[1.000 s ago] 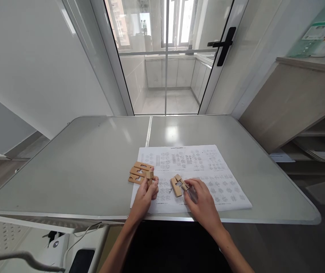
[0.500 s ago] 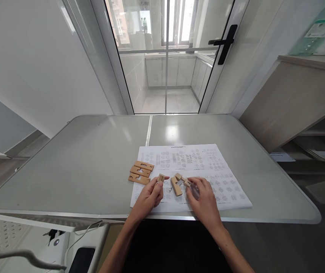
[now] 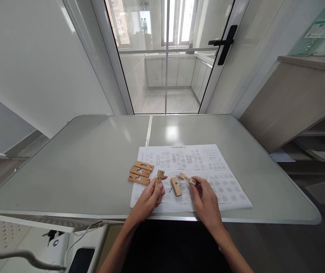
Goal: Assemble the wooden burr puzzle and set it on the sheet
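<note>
My left hand (image 3: pixel 150 196) pinches a small notched wooden puzzle piece (image 3: pixel 159 177) and holds it upright over the printed instruction sheet (image 3: pixel 208 167). My right hand (image 3: pixel 205 197) grips another flat wooden piece (image 3: pixel 186 178), marked with a number, by its near end. Between the two hands a third wooden piece (image 3: pixel 175 186) lies loose on the sheet. Left of my left hand, three flat notched wooden pieces (image 3: pixel 140 172) lie side by side, half on the sheet's edge.
The grey table (image 3: pixel 88 159) has a seam down its middle. A glass door (image 3: pixel 165 57) stands behind it. A wooden shelf unit (image 3: pixel 302 98) is at the right. White equipment with a cable (image 3: pixel 74 246) sits below the table's near left edge.
My left hand lifted one piece from the stack at the left and carried it right, over the sheet. My right hand pulled its numbered piece away from the piece lying in the middle.
</note>
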`<state>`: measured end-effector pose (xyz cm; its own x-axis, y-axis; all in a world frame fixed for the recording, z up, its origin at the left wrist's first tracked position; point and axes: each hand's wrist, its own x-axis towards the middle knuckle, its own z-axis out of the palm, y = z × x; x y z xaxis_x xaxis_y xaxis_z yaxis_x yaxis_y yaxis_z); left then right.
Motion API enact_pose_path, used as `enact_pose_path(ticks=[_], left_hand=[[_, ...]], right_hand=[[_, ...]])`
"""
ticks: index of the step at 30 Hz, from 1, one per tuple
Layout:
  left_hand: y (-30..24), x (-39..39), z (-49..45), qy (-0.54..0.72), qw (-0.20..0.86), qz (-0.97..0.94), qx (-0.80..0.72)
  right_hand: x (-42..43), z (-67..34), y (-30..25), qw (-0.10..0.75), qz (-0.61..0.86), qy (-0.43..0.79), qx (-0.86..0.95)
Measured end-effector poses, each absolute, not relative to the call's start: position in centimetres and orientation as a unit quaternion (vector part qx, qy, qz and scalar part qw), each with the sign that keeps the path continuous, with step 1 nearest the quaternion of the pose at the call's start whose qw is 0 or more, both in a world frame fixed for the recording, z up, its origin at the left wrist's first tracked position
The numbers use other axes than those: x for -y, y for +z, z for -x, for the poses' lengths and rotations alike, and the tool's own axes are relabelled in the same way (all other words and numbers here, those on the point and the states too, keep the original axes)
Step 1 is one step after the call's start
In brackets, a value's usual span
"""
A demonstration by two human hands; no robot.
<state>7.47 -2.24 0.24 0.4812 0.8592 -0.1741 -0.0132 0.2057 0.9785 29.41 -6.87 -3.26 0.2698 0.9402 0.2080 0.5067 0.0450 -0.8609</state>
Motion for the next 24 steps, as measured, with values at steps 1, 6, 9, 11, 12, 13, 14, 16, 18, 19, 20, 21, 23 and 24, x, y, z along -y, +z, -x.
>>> enact_pose_path(ticks=[1,6,9,11,12,13,14,16,18,19,20,21,23,24], left_hand=[[0.2,2.2,-7.5,0.322,0.670,-0.542,-0.392],[0.2,2.2,-7.4,0.304,0.661,-0.572,-0.379],[0.3,2.2,-7.4,0.293,0.644,-0.594,-0.384],[0.4,2.2,-7.4,0.289,0.634,-0.602,-0.390],[0.5,2.2,-7.4,0.288,0.631,-0.605,-0.393],[0.5,2.2,-7.5,0.286,0.628,-0.607,-0.394],[0.5,2.2,-7.5,0.284,0.627,-0.608,-0.396],[0.6,2.3,-7.4,0.278,0.625,-0.609,-0.401],[0.6,2.3,-7.4,0.274,0.625,-0.608,-0.405],[0.6,2.3,-7.4,0.273,0.625,-0.608,-0.406],[0.7,2.4,-7.4,0.274,0.624,-0.608,-0.407],[0.7,2.4,-7.5,0.275,0.622,-0.609,-0.407],[0.7,2.4,-7.5,0.280,0.616,-0.613,-0.408],[0.7,2.4,-7.5,0.282,0.612,-0.616,-0.409]], right_hand=[[6.9,-29.4,-3.1,0.464,0.650,0.245,0.550],[7.1,-29.6,-2.6,0.477,0.629,0.278,0.547],[7.2,-29.6,-2.4,0.479,0.612,0.292,0.557],[7.2,-29.6,-2.4,0.482,0.595,0.306,0.565],[7.3,-29.6,-2.4,0.486,0.588,0.314,0.565],[7.3,-29.6,-2.4,0.492,0.583,0.321,0.562],[7.4,-29.7,-2.4,0.500,0.580,0.327,0.554],[7.5,-29.7,-2.4,0.517,0.580,0.339,0.530],[7.6,-29.7,-2.2,0.530,0.577,0.355,0.510],[7.6,-29.6,-2.0,0.534,0.570,0.366,0.505],[7.6,-29.4,-1.9,0.538,0.559,0.379,0.504],[7.5,-29.2,-1.7,0.541,0.547,0.393,0.505],[7.4,-28.5,-1.5,0.546,0.522,0.414,0.507],[7.3,-28.2,-1.4,0.549,0.513,0.422,0.507]])
